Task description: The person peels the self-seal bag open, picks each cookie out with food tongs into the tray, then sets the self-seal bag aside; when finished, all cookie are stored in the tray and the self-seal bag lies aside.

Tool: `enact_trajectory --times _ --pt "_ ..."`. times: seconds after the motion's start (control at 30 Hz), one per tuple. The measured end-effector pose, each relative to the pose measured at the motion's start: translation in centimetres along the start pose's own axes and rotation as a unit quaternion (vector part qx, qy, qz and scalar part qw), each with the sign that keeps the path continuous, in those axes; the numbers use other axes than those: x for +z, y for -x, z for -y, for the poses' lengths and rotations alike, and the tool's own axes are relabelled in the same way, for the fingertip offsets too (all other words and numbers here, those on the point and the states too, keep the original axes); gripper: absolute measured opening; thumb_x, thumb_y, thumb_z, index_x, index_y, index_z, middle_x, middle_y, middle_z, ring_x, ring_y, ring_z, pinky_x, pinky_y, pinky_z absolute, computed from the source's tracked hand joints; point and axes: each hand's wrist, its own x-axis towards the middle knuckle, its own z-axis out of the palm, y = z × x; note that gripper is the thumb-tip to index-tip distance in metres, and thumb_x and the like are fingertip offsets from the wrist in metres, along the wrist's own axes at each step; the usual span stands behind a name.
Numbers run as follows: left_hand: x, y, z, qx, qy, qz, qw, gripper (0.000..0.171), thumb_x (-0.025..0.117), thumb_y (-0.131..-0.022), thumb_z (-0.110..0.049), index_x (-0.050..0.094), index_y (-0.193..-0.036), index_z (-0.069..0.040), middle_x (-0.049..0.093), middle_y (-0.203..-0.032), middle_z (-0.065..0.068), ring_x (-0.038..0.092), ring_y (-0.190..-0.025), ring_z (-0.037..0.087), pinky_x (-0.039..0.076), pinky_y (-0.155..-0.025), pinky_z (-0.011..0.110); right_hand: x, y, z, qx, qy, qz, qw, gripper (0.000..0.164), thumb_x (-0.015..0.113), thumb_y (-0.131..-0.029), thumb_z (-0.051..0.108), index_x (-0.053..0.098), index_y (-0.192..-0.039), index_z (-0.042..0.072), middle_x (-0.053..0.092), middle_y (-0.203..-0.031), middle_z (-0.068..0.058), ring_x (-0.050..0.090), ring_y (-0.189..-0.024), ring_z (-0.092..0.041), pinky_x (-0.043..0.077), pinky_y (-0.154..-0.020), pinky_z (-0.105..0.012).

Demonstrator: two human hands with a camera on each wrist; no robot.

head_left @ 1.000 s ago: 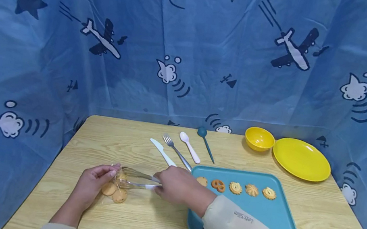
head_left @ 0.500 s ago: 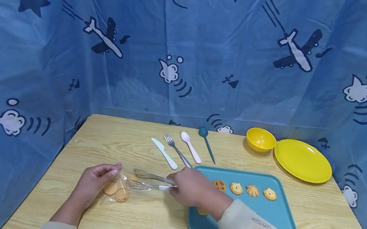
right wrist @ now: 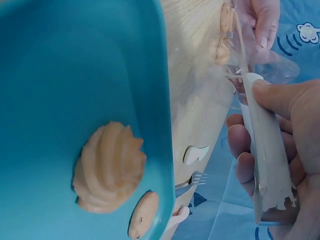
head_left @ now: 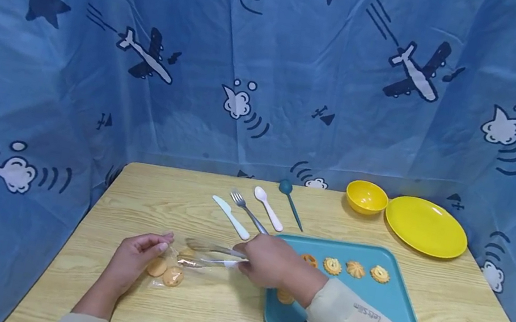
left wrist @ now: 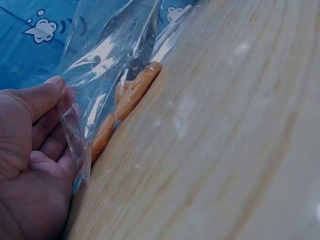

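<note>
While the left hand [head_left: 135,254] pinches plastic [left wrist: 95,107], the right hand [head_left: 267,261] grips tongs [right wrist: 269,152] only its camera shows peeling.

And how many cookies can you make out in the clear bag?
3 visible: one cookie nearest the left hand, another cookie to its right, a third cookie beyond them, at the tips of the tongs. More may be hidden.

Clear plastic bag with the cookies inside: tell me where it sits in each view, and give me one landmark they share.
Head: the bag is below and left of centre.
Left wrist: the bag runs down from the top edge, mostly left of centre.
Right wrist: the bag is near the top, right of centre.
Shared landmark: the left hand, beside it in every view.
</note>
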Motion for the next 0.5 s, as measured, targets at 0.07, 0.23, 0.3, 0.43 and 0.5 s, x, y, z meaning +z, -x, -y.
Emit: enact_trajectory --times 0.07,0.23,0.3,0.43,0.5 --pt "0.0 0.0 0.0 0.001 0.000 0.003 1.0000 0.030 0.072 -0.096 -0.021 0.070 -0.112 0.004 0.067 -0.135 0.013 0.061 -0.120 -0.006 0.049 -0.101 0.012 0.0 -0.2 0.1 0.002 0.006 0.002 1.000 0.019 0.066 -0.100 0.037 0.071 -0.112 0.024 0.060 -0.071 0.012 0.053 -0.061 -0.007 0.049 -0.061 -0.030" --pt "0.1 0.0 -0.1 0.003 0.001 0.004 1.0000 0.031 0.072 -0.096 -0.022 0.070 -0.112 0.004 0.067 -0.135 0.013 0.061 -0.121 -0.005 0.050 -0.101 0.013 0.2 -0.5 0.3 -0.002 0.006 0.007 1.000 0.015 0.067 -0.099 0.035 0.069 -0.105 0.022 0.057 -0.070 0.012 0.051 -0.061 -0.008 0.047 -0.060 -0.028" --pt "0.1 0.0 -0.1 0.002 0.001 0.003 1.0000 0.031 0.072 -0.096 -0.022 0.070 -0.113 0.004 0.067 -0.135 0.013 0.061 -0.121 -0.005 0.050 -0.101 0.013 0.3 -0.5 0.2 -0.006 0.007 0.006 1.000 0.013 0.066 -0.100 0.034 0.068 -0.102 0.022 0.056 -0.068 0.011 0.050 -0.060 -0.008 0.046 -0.060 -0.027" --pt "0.2 0.0 -0.1 -0.004 -0.002 -0.003 1.0000 0.030 0.071 -0.097 -0.022 0.070 -0.113 0.003 0.067 -0.136 0.011 0.061 -0.121 -0.005 0.049 -0.101 0.012 0.4 0.1 0.0 -0.015 0.010 -0.005 1.000 0.015 0.065 -0.101 0.034 0.068 -0.105 0.020 0.054 -0.065 0.011 0.049 -0.057 -0.007 0.046 -0.058 -0.026" --pt "0.2 0.0 0.0 -0.006 -0.002 -0.005 1.0000 0.030 0.071 -0.097 -0.023 0.070 -0.113 0.003 0.068 -0.136 0.010 0.061 -0.121 -0.005 0.049 -0.101 0.012 0.4 0.6 -0.2 -0.019 0.007 -0.013 1.000 0.019 0.065 -0.101 0.034 0.069 -0.111 0.019 0.054 -0.064 0.012 0.049 -0.056 -0.006 0.046 -0.058 -0.026"
